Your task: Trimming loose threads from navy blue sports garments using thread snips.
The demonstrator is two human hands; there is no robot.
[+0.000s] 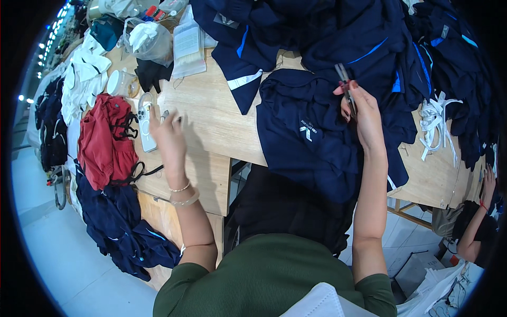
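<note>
I count two of my hands over the surface (211,113): the left hand (168,136) and the right hand (364,119). One pair of snips (344,79), one phone (145,127), one red garment (108,140), one bundle of white straps (435,124), two clear bags (150,39). The navy garments (311,132) lie heaped, too many to separate.

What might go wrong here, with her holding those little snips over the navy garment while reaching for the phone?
The right hand holds small thread snips over the navy garment while the left hand reaches toward the white phone. With attention split, the blades could nick the fabric or a finger. The garment also hangs over the table edge and might slide off. The phone lies close to the red garment and could get buried.
</note>
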